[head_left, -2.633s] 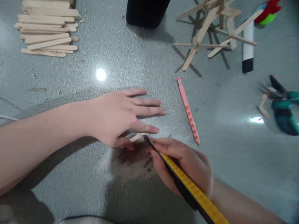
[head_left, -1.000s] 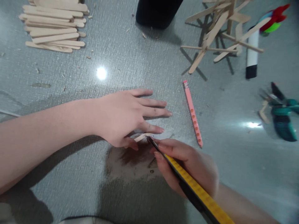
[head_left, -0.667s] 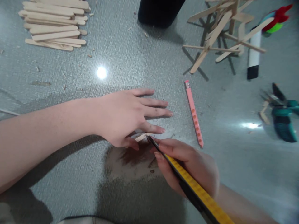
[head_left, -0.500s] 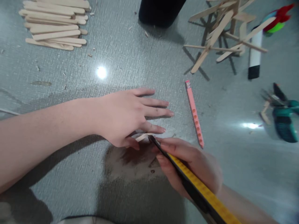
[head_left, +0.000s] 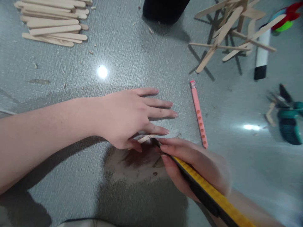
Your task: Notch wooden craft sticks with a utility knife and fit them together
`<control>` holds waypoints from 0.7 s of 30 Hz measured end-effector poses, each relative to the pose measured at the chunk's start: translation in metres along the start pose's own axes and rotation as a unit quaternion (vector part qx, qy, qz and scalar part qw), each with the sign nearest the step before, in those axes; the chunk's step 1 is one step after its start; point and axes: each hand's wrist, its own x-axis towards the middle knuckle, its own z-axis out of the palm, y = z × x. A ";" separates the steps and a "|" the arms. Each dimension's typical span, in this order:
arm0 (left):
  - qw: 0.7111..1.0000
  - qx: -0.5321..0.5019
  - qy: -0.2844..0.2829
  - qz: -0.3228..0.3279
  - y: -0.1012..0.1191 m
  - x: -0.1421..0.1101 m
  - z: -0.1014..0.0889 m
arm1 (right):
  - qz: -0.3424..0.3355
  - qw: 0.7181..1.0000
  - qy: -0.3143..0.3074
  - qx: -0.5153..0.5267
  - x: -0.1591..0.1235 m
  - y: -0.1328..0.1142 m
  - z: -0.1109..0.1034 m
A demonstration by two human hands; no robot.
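Note:
My left hand (head_left: 127,118) lies on the table with its fingers spread. Its thumb and index finger pin down a wooden craft stick (head_left: 144,138), whose pale middle part shows between them; the rest is hidden under the hand. In my right hand (head_left: 196,164) is a yellow and black utility knife (head_left: 208,192), held in a closed grip and slanting down to the left. Its dark blade tip meets the stick or sits right beside it, near my left index fingertip. Small marks show on the stick there.
A pink pencil (head_left: 198,113) lies beyond my right hand. Loose craft sticks (head_left: 54,23) are piled at upper left. A structure of joined sticks (head_left: 224,34), a white marker-like object (head_left: 262,52), and green-handled pliers (head_left: 288,123) occupy the right. A black container (head_left: 164,11) stands at the back.
My right hand and the knife have shifted slightly to the right, the blade still at the stick. My left hand keeps its pose. The whole view has moved a little.

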 end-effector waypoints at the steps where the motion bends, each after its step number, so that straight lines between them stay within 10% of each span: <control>1: 1.000 -0.003 -0.001 -0.002 0.000 0.000 0.000 | 0.008 1.000 -0.007 0.000 0.000 0.000 0.000; 21: 1.000 -0.002 -0.019 -0.014 0.000 0.001 0.000 | 0.045 0.999 -0.002 0.023 -0.006 -0.002 0.001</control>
